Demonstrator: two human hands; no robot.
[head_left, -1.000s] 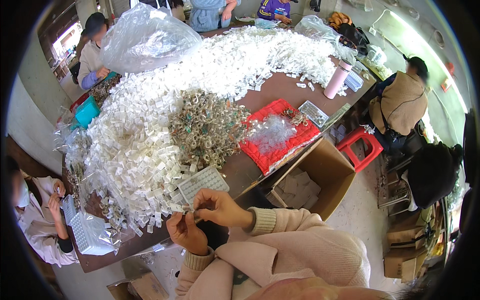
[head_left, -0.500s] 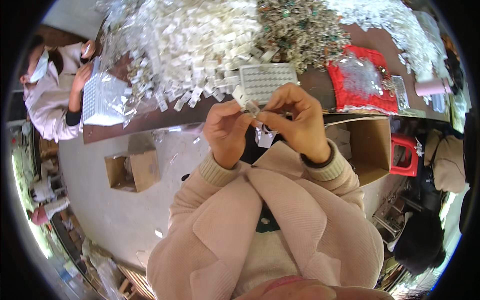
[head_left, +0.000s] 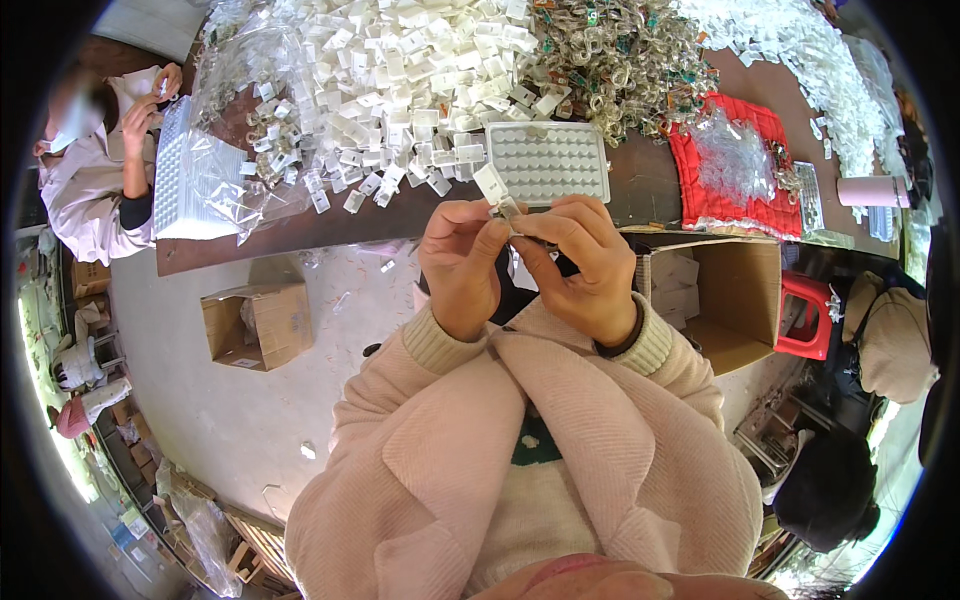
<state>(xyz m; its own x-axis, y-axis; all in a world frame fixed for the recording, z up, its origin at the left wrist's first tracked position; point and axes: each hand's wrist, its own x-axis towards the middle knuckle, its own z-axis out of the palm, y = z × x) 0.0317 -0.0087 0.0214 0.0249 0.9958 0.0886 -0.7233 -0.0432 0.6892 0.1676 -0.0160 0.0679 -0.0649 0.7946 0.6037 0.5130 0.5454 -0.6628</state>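
A small white plastic tab with a clear end stands up from the fingertips of my left hand, pinched between thumb and forefinger. My right hand meets it from the right, thumb and forefinger pressed together at the clear end. Whatever the right fingertips grip there is too small and covered to name. Both hands are raised just in front of the table's near edge. Right behind them lies a whitish tray with rows of small hollows.
Heaped white plastic pieces cover the table, beside clear-and-metal pieces. A red cloth bears clear plastic bits. A pink cylinder stands farther right. Cardboard boxes sit below. At left, a masked person works beside stacked trays.
My right fingers have shifted and dipped at the clear end, while my left hand keeps hold of the tab. The view has moved slightly. The other person's hands have risen closer together.
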